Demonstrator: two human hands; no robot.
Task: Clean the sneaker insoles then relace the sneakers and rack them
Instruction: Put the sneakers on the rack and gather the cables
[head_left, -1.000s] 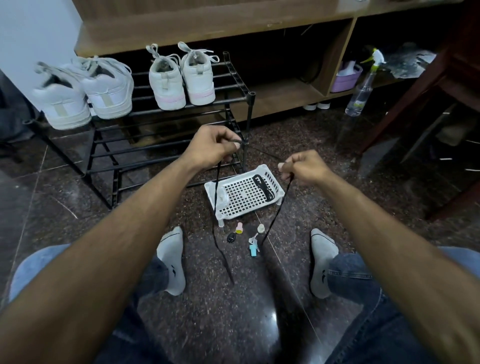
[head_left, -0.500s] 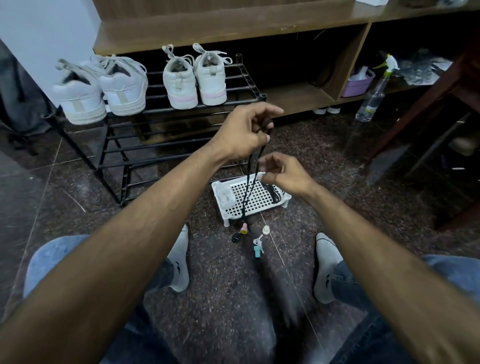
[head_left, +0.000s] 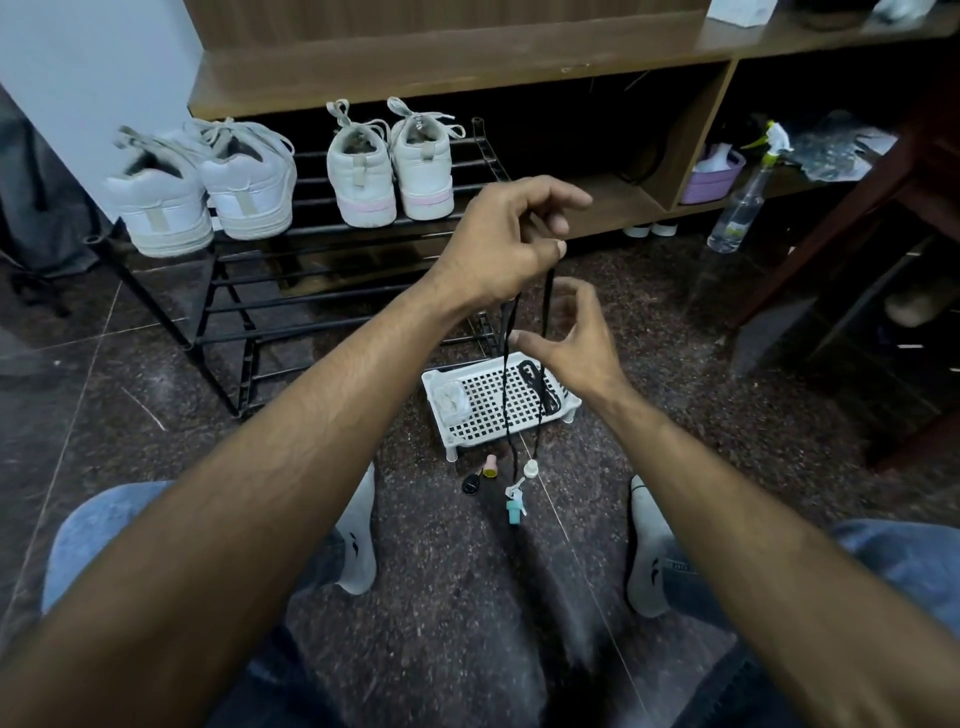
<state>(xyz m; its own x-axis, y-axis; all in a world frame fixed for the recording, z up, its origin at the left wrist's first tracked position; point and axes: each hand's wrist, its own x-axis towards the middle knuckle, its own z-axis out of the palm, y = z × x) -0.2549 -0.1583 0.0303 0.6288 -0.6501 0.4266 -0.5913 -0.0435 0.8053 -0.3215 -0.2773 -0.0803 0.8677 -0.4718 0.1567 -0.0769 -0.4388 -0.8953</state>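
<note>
On dark speckled floor (head_left: 441, 623) we are pinching a black shoelace (head_left: 514, 410) in our left hand (head_left: 498, 249), strands dangling; our right hand (head_left: 571, 338) is curling loosely beside them over the white basket (head_left: 441, 376) holding another lace (head_left: 540, 387) and a pale cloth (head_left: 451, 401).

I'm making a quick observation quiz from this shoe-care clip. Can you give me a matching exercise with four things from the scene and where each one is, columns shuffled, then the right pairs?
Things:
1. black lace
2. white sneakers
3. spray bottle
4. white basket

Places:
A. on the floor in front of the black rack
B. hanging from the left hand
C. standing by the wooden shelf, on the right
D. on the rack's top tier

Pairs: 1-B, 2-D, 3-C, 4-A
</note>
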